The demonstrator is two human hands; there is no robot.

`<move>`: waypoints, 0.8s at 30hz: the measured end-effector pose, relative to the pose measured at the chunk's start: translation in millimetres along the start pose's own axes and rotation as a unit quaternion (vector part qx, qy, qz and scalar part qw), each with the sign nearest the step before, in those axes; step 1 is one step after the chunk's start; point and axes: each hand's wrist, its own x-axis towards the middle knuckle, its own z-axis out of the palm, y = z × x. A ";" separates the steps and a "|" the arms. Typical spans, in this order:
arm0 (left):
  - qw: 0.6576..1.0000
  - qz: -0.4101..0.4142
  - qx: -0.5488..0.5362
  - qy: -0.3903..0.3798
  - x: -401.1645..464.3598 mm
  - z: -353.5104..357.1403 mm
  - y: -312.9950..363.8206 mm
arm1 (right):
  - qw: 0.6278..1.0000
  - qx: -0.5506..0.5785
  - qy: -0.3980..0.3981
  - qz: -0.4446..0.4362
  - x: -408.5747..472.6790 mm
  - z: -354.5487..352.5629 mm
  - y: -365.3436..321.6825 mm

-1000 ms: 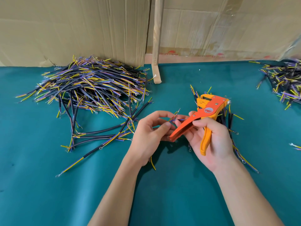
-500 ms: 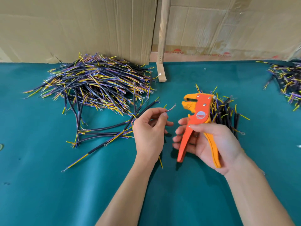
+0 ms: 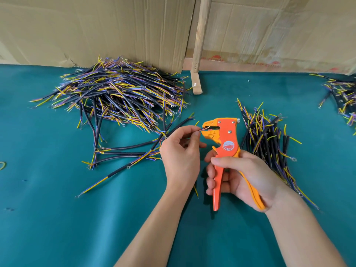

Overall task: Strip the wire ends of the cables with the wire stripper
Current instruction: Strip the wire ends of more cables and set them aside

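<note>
Left hand [image 3: 181,151] pinches thin wire end [image 3: 202,129], tip inside stripper mouth. Right hand [image 3: 244,176] grips wire stripper [image 3: 224,143] handles, not yet squeezed. Seat wire straight, hold firm, squeeze fully. Cable pile [image 3: 115,95] far left; smaller bundle [image 3: 265,135] right of tool.

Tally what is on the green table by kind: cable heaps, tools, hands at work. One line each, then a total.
Cable heaps: 3: large heap, smaller heap, heap at the right edge
Wire strippers: 1: orange wire stripper
Hands: 2: left hand pinching a wire end, right hand gripping the stripper
Total: 6
</note>
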 end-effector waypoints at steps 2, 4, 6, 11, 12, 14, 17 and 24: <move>1.000 -0.002 -0.005 0.002 0.1 0.1 0.6 | 1.000 -0.001 0.007 -0.007 0.1 -0.3 0.3; 1.000 -0.006 -0.011 0.003 0.1 0.0 0.9 | 1.000 -0.003 0.011 -0.011 0.7 0.1 0.7; 1.000 -0.009 -0.016 0.006 0.3 0.3 1.1 | 1.000 -0.008 0.016 -0.016 1.3 0.8 1.1; 1.000 -0.011 -0.017 0.008 0.0 0.6 1.9 | 1.000 -0.010 0.018 -0.021 1.2 1.2 1.0; 1.000 -0.011 -0.016 0.007 0.1 0.4 1.8 | 1.000 -0.010 0.018 -0.021 1.1 1.3 1.1; 1.000 -0.011 -0.014 0.007 0.1 0.2 1.8 | 1.000 -0.011 0.017 -0.021 0.9 1.4 1.1; 1.000 -0.008 -0.005 0.009 -0.2 0.1 2.0 | 1.000 -0.010 0.014 -0.020 0.8 1.1 0.9; 1.000 0.000 0.010 0.008 -0.9 -0.8 2.1 | 1.000 -0.013 0.007 -0.020 1.3 0.6 1.6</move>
